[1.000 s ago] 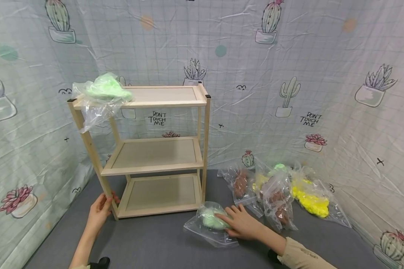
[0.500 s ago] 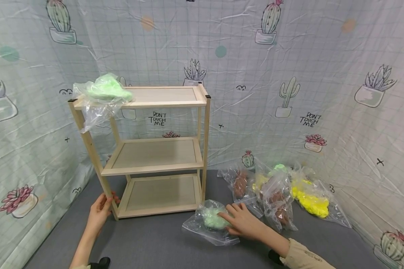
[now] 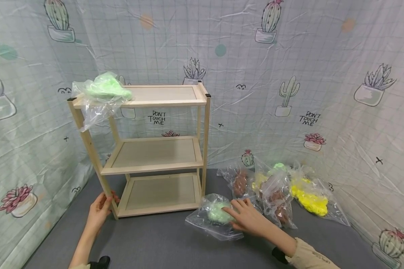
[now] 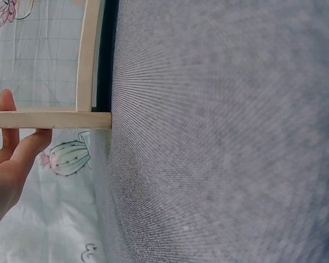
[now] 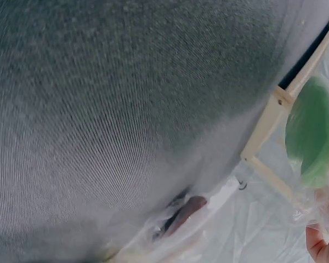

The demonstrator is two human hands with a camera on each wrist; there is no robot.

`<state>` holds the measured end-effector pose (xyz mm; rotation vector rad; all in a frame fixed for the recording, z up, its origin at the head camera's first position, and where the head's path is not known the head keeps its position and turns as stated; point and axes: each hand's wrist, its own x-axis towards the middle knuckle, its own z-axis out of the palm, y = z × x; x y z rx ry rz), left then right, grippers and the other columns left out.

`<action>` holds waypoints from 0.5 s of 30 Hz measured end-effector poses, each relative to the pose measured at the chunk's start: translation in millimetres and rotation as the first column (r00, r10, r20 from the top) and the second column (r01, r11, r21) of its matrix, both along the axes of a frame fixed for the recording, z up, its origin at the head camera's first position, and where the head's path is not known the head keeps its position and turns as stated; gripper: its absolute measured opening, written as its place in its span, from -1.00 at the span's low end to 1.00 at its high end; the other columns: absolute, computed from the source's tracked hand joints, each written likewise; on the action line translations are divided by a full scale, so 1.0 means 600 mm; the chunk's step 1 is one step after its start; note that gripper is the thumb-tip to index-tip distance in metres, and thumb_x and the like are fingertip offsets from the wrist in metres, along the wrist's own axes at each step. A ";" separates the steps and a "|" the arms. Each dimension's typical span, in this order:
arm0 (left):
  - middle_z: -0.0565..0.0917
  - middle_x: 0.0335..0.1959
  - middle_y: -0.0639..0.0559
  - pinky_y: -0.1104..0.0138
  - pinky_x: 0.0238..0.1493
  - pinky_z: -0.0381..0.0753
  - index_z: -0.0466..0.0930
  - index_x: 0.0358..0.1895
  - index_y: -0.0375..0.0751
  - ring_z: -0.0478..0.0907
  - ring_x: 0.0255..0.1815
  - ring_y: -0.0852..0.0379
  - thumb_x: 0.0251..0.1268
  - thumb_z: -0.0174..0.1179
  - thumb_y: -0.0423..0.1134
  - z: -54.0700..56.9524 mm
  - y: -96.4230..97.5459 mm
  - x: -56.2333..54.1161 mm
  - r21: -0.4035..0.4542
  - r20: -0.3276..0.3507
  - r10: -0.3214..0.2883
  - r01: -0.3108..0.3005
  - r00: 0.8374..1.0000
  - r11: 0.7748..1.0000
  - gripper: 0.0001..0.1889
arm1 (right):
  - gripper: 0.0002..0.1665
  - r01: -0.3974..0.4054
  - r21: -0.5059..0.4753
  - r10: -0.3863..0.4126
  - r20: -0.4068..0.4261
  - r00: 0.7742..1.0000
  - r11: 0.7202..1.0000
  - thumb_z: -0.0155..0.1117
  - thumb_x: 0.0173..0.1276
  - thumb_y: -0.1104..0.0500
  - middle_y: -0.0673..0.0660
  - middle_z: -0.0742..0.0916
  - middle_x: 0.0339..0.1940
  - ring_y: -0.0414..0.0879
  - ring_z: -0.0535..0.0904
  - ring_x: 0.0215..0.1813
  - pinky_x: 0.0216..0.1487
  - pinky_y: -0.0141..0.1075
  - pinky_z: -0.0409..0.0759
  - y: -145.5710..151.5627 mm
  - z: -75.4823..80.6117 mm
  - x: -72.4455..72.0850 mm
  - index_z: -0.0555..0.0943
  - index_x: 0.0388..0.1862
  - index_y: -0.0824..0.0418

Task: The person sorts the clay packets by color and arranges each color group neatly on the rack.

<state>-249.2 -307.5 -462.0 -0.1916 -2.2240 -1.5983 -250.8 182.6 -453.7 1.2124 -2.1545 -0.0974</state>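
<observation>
At the left of the head view, my left hand grips the lower front-left post of a three-tier wooden shelf. In the left wrist view its fingers and thumb lie on either side of that post. My right hand holds a clear zip bag with a pale green lump in it, beside the shelf's front-right foot. The right wrist view shows the green lump off the dark tabletop, with only part of the hand in sight at the edge.
Another bag with a light green lump lies on the top tier's left end, its plastic hanging over the front. Several clear bags with brown and yellow contents are heaped at the back right. A cactus-print cloth encloses the table.
My right hand and the bag with the pale green lump have shifted slightly up and to the right in the head view. The left hand stays on the post.
</observation>
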 end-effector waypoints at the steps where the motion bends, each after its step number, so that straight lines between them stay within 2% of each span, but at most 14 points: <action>1: 0.55 -0.30 0.42 0.43 -0.38 0.45 0.37 -0.02 -0.06 0.49 -0.24 0.54 0.38 -0.19 -0.22 0.000 0.000 0.000 0.004 -0.003 -0.003 0.003 1.000 1.000 -0.79 | -0.49 0.000 -0.004 0.000 -0.004 1.000 1.000 0.19 0.13 -0.08 0.00 0.44 -0.24 -0.18 0.26 -0.31 -0.28 -0.31 0.04 0.001 0.003 0.000 0.42 0.08 -0.02; 5: 0.55 -0.31 0.44 0.44 -0.39 0.45 0.38 -0.03 -0.01 0.49 -0.24 0.54 0.38 -0.18 -0.21 0.001 0.000 -0.001 0.014 -0.006 -0.003 0.003 1.000 1.000 -0.80 | -0.60 -0.001 -0.019 0.000 -0.040 0.999 1.000 -0.09 0.32 -0.11 0.02 0.46 -0.24 -0.15 0.28 -0.31 -0.30 -0.30 0.08 0.007 0.016 0.001 0.43 0.06 -0.01; 8: 0.54 -0.32 0.48 0.46 -0.38 0.44 0.38 -0.03 0.00 0.50 -0.24 0.54 0.38 -0.18 -0.21 0.002 0.000 -0.001 0.013 -0.006 -0.003 0.003 1.000 1.000 -0.80 | -0.55 0.001 -0.028 -0.003 -0.051 0.999 1.000 -0.30 0.38 -0.12 0.03 0.46 -0.23 -0.14 0.30 -0.30 -0.30 -0.28 0.10 0.011 0.026 0.002 0.43 0.05 -0.01; 10: 0.53 -0.32 0.50 0.47 -0.38 0.44 0.37 -0.03 -0.02 0.50 -0.24 0.54 0.38 -0.19 -0.21 0.002 0.000 -0.001 0.007 -0.003 -0.003 0.003 1.000 1.000 -0.80 | -0.57 0.003 -0.033 -0.005 -0.053 0.999 0.999 -0.25 0.38 -0.12 0.04 0.46 -0.22 -0.13 0.31 -0.29 -0.30 -0.26 0.12 0.016 0.033 0.003 0.44 0.06 0.00; 13: 0.53 -0.32 0.50 0.47 -0.37 0.43 0.37 -0.02 -0.02 0.49 -0.23 0.55 0.39 -0.19 -0.21 0.002 0.001 -0.001 -0.006 0.001 0.003 -0.003 1.000 1.000 -0.80 | -0.58 0.010 -0.040 -0.013 -0.064 0.998 0.999 0.04 0.25 -0.07 0.06 0.48 -0.19 -0.11 0.34 -0.25 -0.30 -0.21 0.19 0.022 0.048 0.004 0.44 0.07 0.01; 15: 0.54 -0.31 0.48 0.46 -0.37 0.43 0.37 -0.02 -0.03 0.49 -0.23 0.55 0.39 -0.19 -0.21 0.001 0.001 0.000 -0.003 0.002 0.003 -0.003 1.000 1.000 -0.80 | -0.55 0.013 -0.045 -0.016 -0.075 0.997 0.999 0.08 0.22 -0.06 0.07 0.49 -0.17 -0.09 0.34 -0.24 -0.30 -0.19 0.21 0.026 0.060 0.004 0.44 0.08 0.02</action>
